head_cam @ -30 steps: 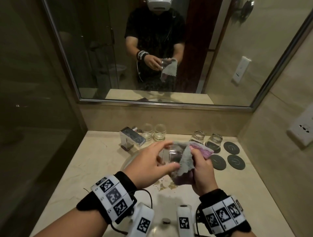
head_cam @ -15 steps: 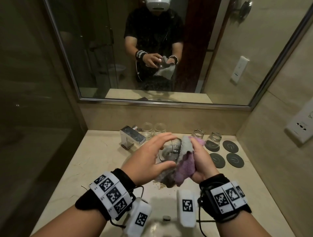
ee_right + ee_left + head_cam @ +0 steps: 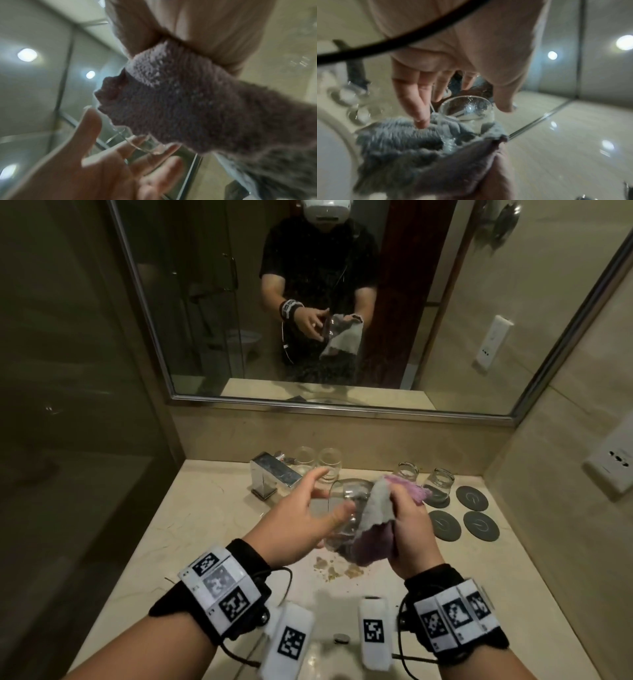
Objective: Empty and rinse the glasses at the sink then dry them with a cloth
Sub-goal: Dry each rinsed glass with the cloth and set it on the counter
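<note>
Over the sink (image 3: pixel 219 529), a person's two hands work on one clear glass (image 3: pixel 346 508). The left hand (image 3: pixel 294 522) has its fingers spread and nearly straight, thumb and fingertips touching the glass's side. The right hand (image 3: pixel 409 529) grips a bunched cloth (image 3: pixel 376 518), grey on one face and purple on the other, pressed against the glass. On the counter (image 3: pixel 191 542) behind stand four more glasses: two (image 3: pixel 317 462) beside the tap (image 3: pixel 274 474), and two (image 3: pixel 423 484) near four dark round coasters (image 3: pixel 464 517); one of these glasses sits on a coaster.
</note>
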